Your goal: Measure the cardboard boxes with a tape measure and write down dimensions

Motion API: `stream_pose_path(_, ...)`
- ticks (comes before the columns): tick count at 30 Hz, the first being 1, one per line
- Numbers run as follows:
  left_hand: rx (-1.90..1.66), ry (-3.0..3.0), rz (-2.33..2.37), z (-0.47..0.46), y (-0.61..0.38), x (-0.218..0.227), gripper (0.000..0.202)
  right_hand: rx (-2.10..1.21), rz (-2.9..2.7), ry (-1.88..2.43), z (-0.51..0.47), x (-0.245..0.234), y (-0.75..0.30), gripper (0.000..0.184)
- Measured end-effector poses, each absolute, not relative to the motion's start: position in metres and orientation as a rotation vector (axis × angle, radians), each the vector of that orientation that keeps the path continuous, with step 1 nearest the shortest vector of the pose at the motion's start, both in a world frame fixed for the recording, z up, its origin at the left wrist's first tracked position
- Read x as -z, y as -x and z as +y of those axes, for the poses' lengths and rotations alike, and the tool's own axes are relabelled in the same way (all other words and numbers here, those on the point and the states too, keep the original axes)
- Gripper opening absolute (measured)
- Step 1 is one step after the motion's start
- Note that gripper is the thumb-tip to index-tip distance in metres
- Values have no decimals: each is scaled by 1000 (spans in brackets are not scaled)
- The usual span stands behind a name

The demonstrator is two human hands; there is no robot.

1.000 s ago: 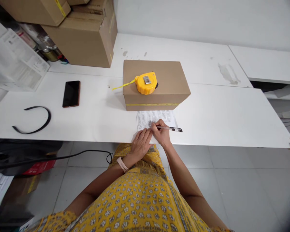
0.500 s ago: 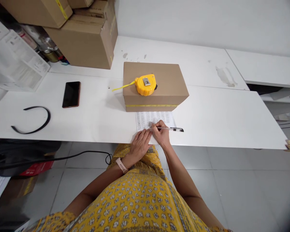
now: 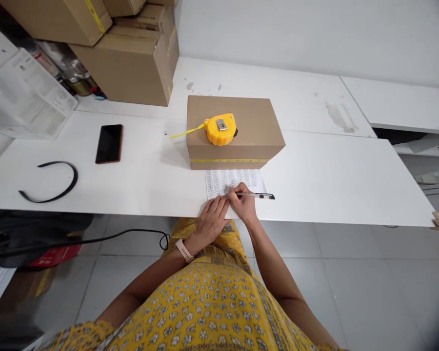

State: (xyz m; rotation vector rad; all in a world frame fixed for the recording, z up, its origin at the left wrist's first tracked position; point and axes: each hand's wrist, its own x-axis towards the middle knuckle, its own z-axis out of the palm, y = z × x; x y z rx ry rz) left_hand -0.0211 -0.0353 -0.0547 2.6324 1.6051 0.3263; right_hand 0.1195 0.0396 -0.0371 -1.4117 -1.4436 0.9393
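A pen (image 3: 261,196) with a clear barrel and black end is pinched in my right hand (image 3: 244,202), its tip down at a sheet of paper (image 3: 237,178) covered in rows of small print. My left hand (image 3: 212,217) lies flat, fingers stretched out, over the sheet's lower left edge at the table's front. Behind the paper stands a closed cardboard box (image 3: 252,119) with a yellow strip along its front face. On its top rests a yellow tape measure (image 3: 219,129), a short length of tape pulled out to the left.
On the white table (image 3: 332,180), a phone (image 3: 109,143) and a black curved band (image 3: 71,183) lie to the left. Stacked cardboard boxes (image 3: 128,63) and a white printed carton (image 3: 36,95) stand at the back left. A black cable (image 3: 131,231) hangs below the front edge.
The pen's rear end has swung slightly left and down in my right hand. My left hand, the box and the tape measure stay put; the view has shifted a little.
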Motion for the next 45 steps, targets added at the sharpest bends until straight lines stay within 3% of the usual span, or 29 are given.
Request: stream_pose_path(45,-237,-2607,1597,-35,22,50,62,-963,-1437,1435,42,32,-124,34)
